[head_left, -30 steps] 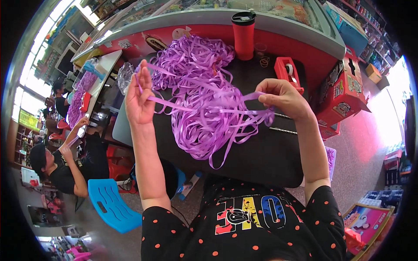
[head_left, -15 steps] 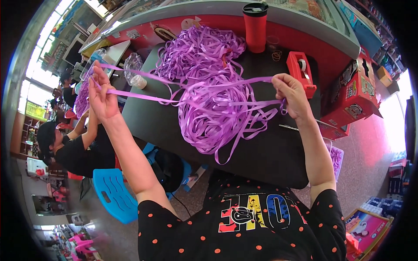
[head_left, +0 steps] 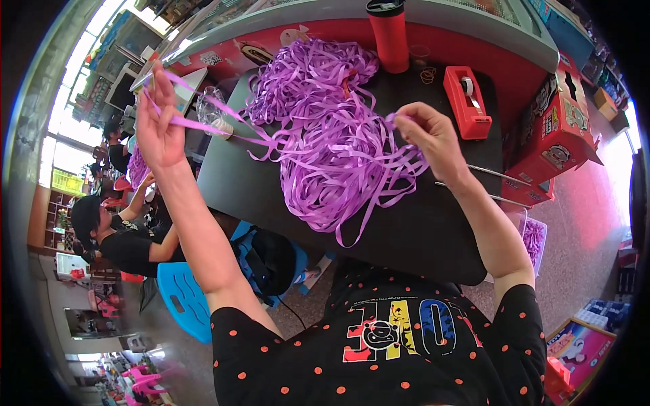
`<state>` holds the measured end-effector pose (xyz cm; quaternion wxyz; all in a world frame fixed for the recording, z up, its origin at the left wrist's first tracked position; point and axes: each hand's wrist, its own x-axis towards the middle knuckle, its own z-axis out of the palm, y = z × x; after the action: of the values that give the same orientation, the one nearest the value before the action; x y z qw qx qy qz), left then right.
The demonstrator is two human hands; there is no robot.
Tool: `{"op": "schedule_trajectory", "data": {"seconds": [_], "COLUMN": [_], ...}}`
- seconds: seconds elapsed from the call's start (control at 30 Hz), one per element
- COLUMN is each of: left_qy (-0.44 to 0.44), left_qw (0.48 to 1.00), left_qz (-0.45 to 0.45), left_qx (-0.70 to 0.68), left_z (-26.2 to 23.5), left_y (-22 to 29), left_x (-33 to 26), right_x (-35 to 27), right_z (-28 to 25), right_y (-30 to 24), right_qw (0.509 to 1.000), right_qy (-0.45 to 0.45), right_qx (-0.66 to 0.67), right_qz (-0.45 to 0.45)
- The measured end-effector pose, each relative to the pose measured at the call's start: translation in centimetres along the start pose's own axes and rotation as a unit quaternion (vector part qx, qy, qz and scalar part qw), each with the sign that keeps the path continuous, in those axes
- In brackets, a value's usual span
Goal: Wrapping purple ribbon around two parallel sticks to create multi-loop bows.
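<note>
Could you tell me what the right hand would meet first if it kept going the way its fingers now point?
Probably the purple ribbon pile: the right hand points left toward it, pinching a strand. Depth is hard to judge, so it might pass just above.

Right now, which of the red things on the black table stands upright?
The red tumbler with a black lid, at the table's far edge. The red tape dispenser to its right lies low and flat beside the purple ribbon pile.

shirt: you wear a black short-sleeved tee (head_left: 379, 352) dotted with small orange-red spots | print: blocky letters across your chest in red, yellow, blue and white, with a round cartoon face among them | sleeves: end above your elbows | forearms: bare, no watch or bands visible
</note>
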<state>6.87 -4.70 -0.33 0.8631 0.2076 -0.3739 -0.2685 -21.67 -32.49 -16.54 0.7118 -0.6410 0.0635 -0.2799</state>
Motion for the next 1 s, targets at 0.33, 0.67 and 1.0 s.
{"op": "schedule_trajectory", "data": {"seconds": [0.33, 0.67, 1.0], "left_qy": [-0.220, 0.103, -0.244], "left_qw": [0.971, 0.934, 0.839], "left_qz": [0.073, 0.003, -0.323], "left_qx": [0.060, 0.342, 0.364], "left_z": [6.1, 8.4, 18.1], "left_y": [10.3, 2.9, -12.6], "left_x": [12.3, 13.8, 6.9], "right_x": [1.2, 2.2, 1.2], "right_z": [5.2, 4.2, -2.1], "right_y": [-0.6, 0.2, -7.1], "right_qw": [0.950, 0.935, 0.890], "right_qy": [-0.175, -0.127, -0.225], "right_qx": [-0.230, -0.257, -0.385], "right_qz": [-0.120, -0.208, -0.091]}}
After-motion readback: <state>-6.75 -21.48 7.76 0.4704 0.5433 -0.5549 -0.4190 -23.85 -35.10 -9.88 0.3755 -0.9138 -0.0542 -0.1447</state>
